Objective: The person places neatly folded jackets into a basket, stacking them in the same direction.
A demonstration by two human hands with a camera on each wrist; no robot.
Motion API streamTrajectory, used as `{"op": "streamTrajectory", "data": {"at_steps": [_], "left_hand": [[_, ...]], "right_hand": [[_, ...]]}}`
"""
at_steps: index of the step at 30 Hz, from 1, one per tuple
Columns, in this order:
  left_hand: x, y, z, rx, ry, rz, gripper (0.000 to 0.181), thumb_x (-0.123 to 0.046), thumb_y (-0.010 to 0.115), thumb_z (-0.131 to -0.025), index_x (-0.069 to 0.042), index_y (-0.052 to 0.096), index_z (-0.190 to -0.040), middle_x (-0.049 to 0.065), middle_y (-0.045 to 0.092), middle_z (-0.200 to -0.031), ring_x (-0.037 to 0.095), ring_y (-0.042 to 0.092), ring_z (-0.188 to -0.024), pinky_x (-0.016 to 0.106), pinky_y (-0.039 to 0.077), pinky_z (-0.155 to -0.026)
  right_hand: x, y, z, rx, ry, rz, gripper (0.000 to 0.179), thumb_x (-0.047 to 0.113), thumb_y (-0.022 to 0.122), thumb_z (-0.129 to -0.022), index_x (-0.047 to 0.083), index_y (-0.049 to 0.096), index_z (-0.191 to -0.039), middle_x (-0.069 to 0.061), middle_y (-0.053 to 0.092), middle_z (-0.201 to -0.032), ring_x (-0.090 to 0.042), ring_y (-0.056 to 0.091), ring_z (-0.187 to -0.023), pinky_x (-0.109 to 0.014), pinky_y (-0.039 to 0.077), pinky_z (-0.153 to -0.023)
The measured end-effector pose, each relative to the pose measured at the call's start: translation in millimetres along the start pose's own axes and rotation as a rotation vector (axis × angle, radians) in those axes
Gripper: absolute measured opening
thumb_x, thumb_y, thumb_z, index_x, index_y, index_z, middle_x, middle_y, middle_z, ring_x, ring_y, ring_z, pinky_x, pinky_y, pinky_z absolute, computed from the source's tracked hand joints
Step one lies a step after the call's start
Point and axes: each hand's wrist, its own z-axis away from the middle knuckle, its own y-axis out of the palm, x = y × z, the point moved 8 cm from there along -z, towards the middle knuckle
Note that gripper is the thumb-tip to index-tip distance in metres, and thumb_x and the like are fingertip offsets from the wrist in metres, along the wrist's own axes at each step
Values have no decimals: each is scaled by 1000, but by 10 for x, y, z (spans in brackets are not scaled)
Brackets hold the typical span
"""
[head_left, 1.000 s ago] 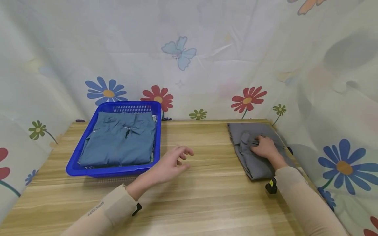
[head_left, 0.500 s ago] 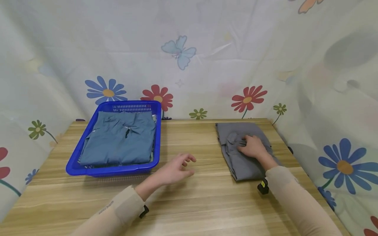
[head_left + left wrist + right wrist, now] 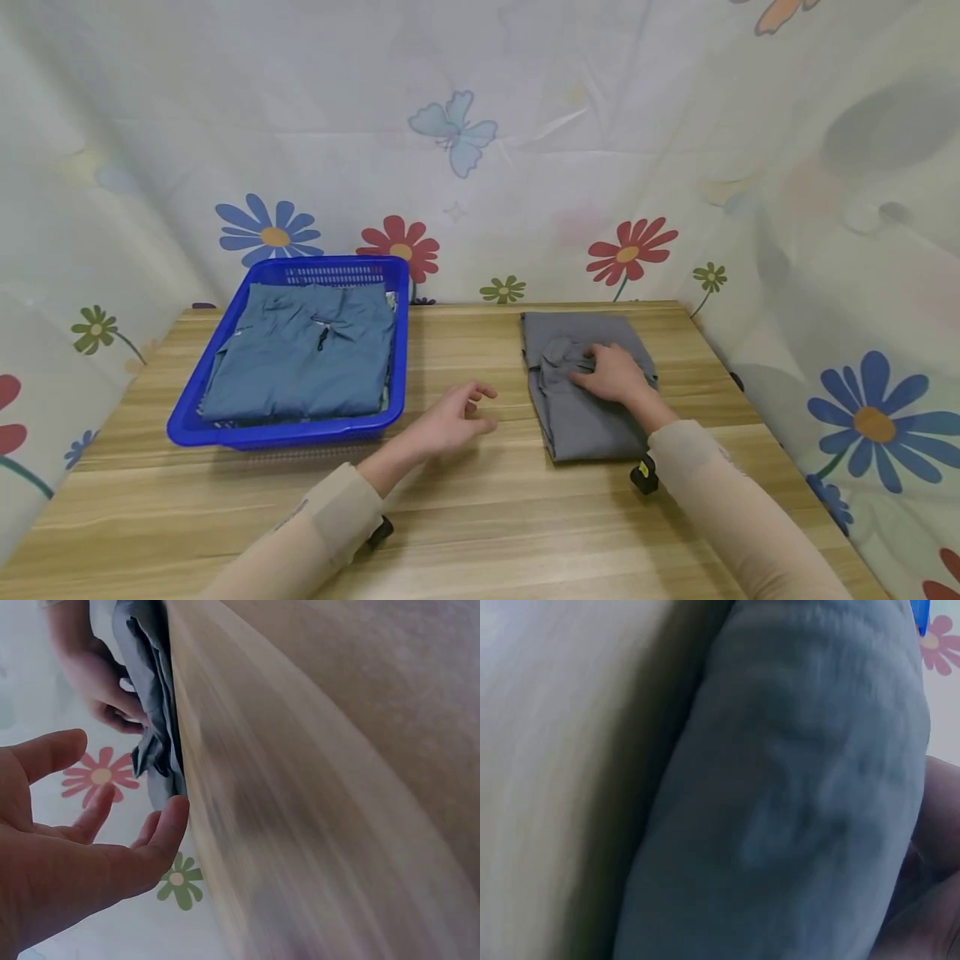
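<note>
A folded grey garment [image 3: 588,429] lies flat on the wooden table, right of the middle in the head view. My right hand [image 3: 617,375] is on top of it, thumb and fingers pinching a bunched fold of cloth. My left hand [image 3: 452,419] hovers above the table to the left of the garment, apart from it, fingers loosely bent and holding nothing. The left wrist view shows the left hand [image 3: 90,847] in front, with the right hand [image 3: 101,686] at the garment [image 3: 154,682] beyond. In the right wrist view the cloth [image 3: 780,802] is blurred and hides most of that hand.
On the left of the table [image 3: 480,517] stands a blue plastic basket [image 3: 401,367]. Inside it lies a folded blue garment [image 3: 300,383] with a dark zip pull. A flower-print curtain [image 3: 525,200] hangs behind the table and along its sides.
My right hand has slid the grey garment leftward across the table. The left hand has shifted slightly right. The basket has stayed where it was.
</note>
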Motion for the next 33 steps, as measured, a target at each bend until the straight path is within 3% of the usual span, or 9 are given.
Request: {"op": "streamTrajectory", "data": {"at_steps": [8, 17, 24, 33], "left_hand": [[39, -22, -113, -41, -38, 41, 44, -16, 71, -97, -7, 56, -137, 26, 47, -142, 41, 50, -126, 57, 41, -105], [147, -60, -233, -118, -67, 112, 48, -12, 71, -96, -4, 52, -140, 31, 46, -141, 44, 48, -129, 58, 39, -108], [227, -124, -276, -170, -74, 136, 47, -8, 72, -95, -3, 53, -138, 28, 51, -129, 33, 52, -108, 50, 45, -94], [284, -178, -303, -212, -109, 156, 49, -11, 72, -95, -7, 52, -139, 24, 56, -126, 32, 55, -107, 46, 48, -88]], "right_hand": [[249, 62, -40, 11, -57, -45, 52, 32, 69, -98, -8, 63, -130, -26, 65, -126, -45, 55, -122, -56, 43, -103], [532, 159, -96, 11, -123, -93, 46, 30, 71, -97, -7, 67, -124, -23, 69, -119, -42, 61, -113, -54, 48, -97], [661, 222, -129, 11, -134, -92, 43, 29, 72, -96, -6, 68, -120, -21, 70, -113, -40, 63, -109, -52, 50, -94], [811, 215, -75, 12, -147, -166, 38, 27, 72, -96, -3, 68, -119, -16, 69, -102, -31, 64, -92, -48, 52, -83]]}}
